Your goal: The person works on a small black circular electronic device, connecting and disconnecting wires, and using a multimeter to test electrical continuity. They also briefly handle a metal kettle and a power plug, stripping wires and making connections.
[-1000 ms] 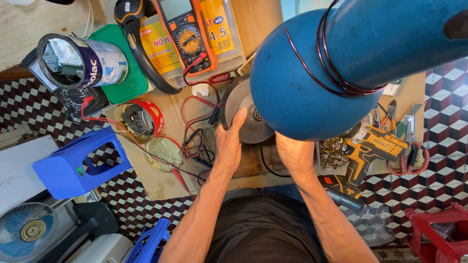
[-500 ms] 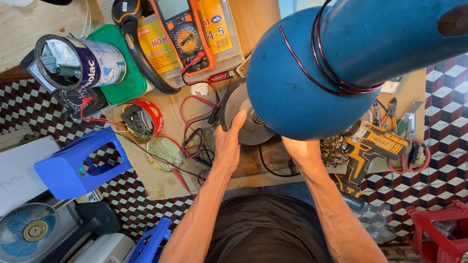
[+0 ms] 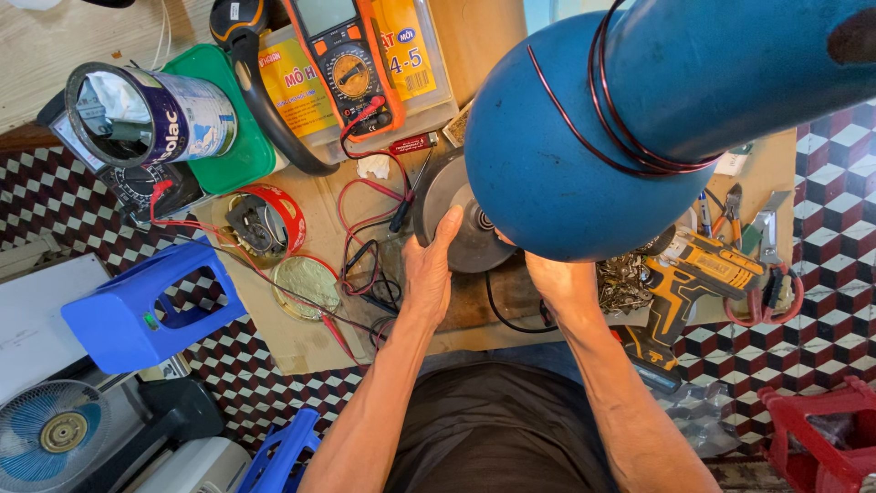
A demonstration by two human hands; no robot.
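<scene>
A big blue rounded housing [image 3: 584, 155] with thin reddish wire wound about its neck fills the upper right and hides part of the work. Under it stands a grey round metal motor part [image 3: 461, 215] on a cardboard sheet. My left hand [image 3: 427, 265] lies flat against that part's left edge, fingers pointing up. My right hand [image 3: 557, 283] reaches in from the right; its fingers vanish behind the blue housing, so its hold is hidden.
An orange multimeter [image 3: 351, 64] with red and black leads lies at top centre. A tin can [image 3: 146, 114], a red tape roll [image 3: 274, 215], a blue plastic case [image 3: 137, 306], a yellow cordless drill [image 3: 698, 278] and pliers [image 3: 762, 237] surround the cardboard. A small fan [image 3: 55, 429] sits lower left.
The blue housing has shifted slightly left in view. Both hands stay on the grey motor part with hardly any movement.
</scene>
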